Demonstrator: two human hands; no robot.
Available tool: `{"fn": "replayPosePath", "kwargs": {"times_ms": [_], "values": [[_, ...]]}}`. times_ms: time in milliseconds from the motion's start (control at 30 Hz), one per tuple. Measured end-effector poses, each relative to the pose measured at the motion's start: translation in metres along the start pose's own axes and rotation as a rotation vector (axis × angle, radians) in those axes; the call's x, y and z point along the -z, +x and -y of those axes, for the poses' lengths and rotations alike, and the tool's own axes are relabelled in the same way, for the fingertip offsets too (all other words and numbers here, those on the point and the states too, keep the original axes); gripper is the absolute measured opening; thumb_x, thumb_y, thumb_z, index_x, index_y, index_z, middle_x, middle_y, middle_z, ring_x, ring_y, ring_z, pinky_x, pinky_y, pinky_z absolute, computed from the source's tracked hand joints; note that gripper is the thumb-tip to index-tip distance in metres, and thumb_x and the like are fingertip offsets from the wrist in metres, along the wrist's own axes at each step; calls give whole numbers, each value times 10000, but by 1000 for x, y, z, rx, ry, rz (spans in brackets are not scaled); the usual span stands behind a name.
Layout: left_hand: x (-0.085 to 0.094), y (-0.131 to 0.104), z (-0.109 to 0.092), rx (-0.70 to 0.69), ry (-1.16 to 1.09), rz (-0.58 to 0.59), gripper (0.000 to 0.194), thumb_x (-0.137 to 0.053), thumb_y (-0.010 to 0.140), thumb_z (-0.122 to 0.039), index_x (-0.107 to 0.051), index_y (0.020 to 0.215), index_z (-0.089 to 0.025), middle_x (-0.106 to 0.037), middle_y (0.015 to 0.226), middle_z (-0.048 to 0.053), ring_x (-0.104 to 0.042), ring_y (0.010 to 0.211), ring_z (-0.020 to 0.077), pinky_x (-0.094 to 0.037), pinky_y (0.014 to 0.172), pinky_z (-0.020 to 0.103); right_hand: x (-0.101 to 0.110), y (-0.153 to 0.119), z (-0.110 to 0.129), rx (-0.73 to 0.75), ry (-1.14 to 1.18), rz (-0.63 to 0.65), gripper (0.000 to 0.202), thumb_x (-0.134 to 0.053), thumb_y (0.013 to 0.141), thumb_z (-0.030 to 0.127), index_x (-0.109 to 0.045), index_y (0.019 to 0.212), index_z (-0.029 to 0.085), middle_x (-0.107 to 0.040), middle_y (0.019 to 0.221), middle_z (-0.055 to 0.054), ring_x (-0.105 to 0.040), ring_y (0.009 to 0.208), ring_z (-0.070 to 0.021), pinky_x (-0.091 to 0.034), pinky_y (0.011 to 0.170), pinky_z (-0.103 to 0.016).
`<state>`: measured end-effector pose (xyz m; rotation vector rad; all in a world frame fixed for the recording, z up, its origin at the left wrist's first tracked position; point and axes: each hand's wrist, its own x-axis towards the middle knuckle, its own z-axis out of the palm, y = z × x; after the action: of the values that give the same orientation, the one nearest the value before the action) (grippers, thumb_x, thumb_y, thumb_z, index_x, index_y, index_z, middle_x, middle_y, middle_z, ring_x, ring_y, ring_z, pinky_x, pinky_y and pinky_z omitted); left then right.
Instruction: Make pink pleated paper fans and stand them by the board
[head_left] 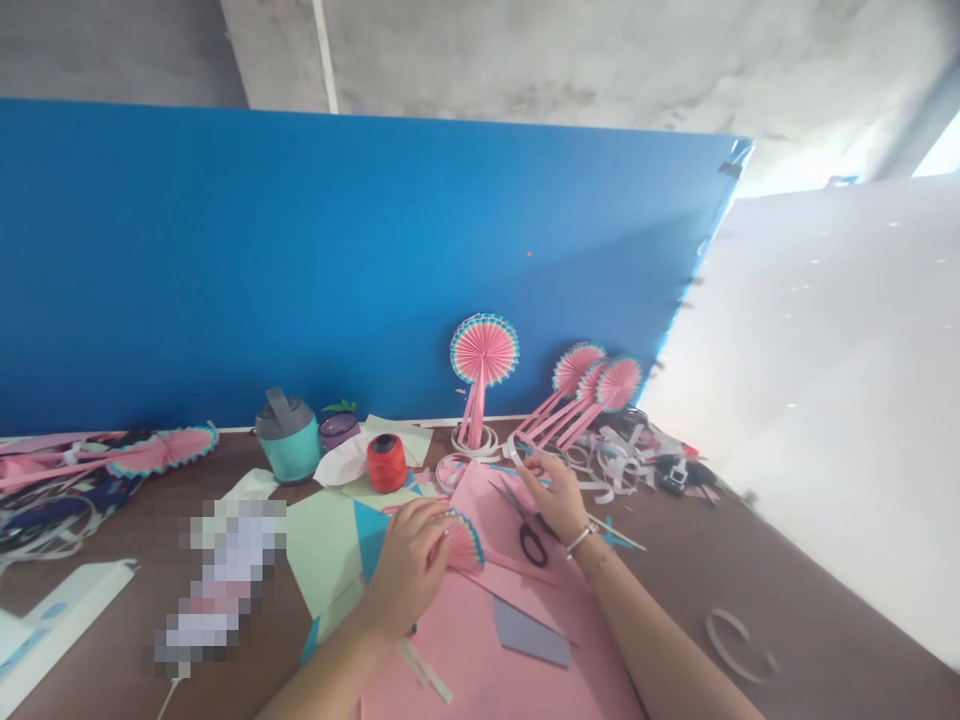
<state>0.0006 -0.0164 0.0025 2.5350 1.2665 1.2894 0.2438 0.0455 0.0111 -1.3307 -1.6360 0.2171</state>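
My left hand point(414, 555) is closed over a pleated pink paper fan point(466, 542) with a blue and cream zigzag edge; its fingers hide part of the fan. Fingers bent, my right hand point(556, 497) pinches a curled white strip point(513, 450), which looks like tape. Black-handled scissors point(533, 543) lie beside and partly under that hand. Beneath both hands spreads pink paper point(502, 670), with a grey-violet piece point(531, 632) on top. Pale green sheets point(322, 545) and blue scraps lie left of my left hand.
A finished round pink fan point(484, 352) stands against the blue partition point(300, 260). Several more fans point(616, 385) lean to its right, above tangled white strips point(619, 455). A red thread spool point(387, 463), a teal cup point(289, 440) and a purple jar point(339, 431) stand behind the paper.
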Motion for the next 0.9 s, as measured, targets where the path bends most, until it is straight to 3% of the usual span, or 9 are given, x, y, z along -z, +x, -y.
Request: {"fn": "replayPosePath", "kwargs": {"times_ms": [200, 333, 433, 533, 633, 700, 800, 833, 900], "values": [[4, 3, 1, 52, 10, -81, 152, -542, 867, -213, -690, 888, -241, -689, 945, 41, -579, 967, 220, -434, 876, 409, -4, -6, 23, -275, 684, 310, 301, -635, 774, 454, -559, 648, 192, -550, 553, 16, -478, 563, -136, -358, 598, -284], [5, 3, 5, 120, 14, -89, 186, -504, 881, -215, -682, 932, -237, -688, 953, 43, -577, 963, 222, -420, 889, 416, -3, -4, 21, -429, 1140, 295, 302, -653, 778, 412, -505, 613, 206, -318, 486, 76, -371, 507, -108, -385, 620, -290], [4, 1, 10, 164, -9, -99, 247, -487, 868, -188, -659, 1036, -244, -679, 1015, 50, -570, 1005, 230, -417, 917, 427, 4, 1, 15, -566, 1417, 254, 204, -662, 770, 361, -540, 693, 217, -176, 497, 94, -314, 486, -108, -422, 648, -301], [2, 2, 14, 186, -52, -119, 275, -485, 861, -196, -645, 1079, -246, -669, 1061, 61, -569, 1041, 238, -420, 944, 434, 9, 2, 13, -627, 1538, 265, 146, -662, 768, 291, -542, 725, 220, -150, 497, 94, -302, 480, -109, -437, 670, -307], [1, 10, 9, 205, -138, -96, 360, -477, 874, -220, -572, 1219, -253, -622, 1201, 72, -538, 1139, 238, -406, 993, 422, 10, 0, 19, -655, 1581, 372, 149, -651, 780, 270, -529, 711, 220, -163, 487, 92, -294, 482, -110, -435, 682, -318], [1, 19, 1, 216, -232, -15, 481, -454, 878, -205, -448, 1355, -266, -549, 1321, 75, -534, 1161, 221, -421, 987, 380, 9, -3, 25, -658, 1570, 449, 162, -658, 779, 274, -530, 700, 213, -180, 487, 90, -288, 485, -108, -424, 663, -312], [2, 36, -13, 219, -383, 153, 608, -432, 860, -160, -303, 1445, -268, -490, 1389, 88, -606, 1030, 182, -478, 885, 304, 7, -6, 31, -629, 1533, 529, 179, -671, 774, 276, -540, 682, 197, -196, 491, 89, -287, 485, -102, -408, 647, -302], [2, 42, -15, 222, -411, 201, 588, -438, 853, -158, -352, 1425, -258, -547, 1332, 90, -622, 978, 179, -484, 856, 295, 7, -6, 32, -622, 1526, 544, 187, -670, 777, 276, -536, 674, 196, -194, 491, 89, -285, 484, -100, -407, 648, -300], [3, 56, -15, 259, -430, 238, 413, -468, 846, -192, -593, 1238, -236, -696, 1067, 70, -637, 884, 190, -483, 811, 295, 8, -6, 30, -627, 1533, 550, 209, -667, 781, 272, -516, 657, 200, -188, 494, 89, -283, 481, -96, -410, 651, -295]]}}
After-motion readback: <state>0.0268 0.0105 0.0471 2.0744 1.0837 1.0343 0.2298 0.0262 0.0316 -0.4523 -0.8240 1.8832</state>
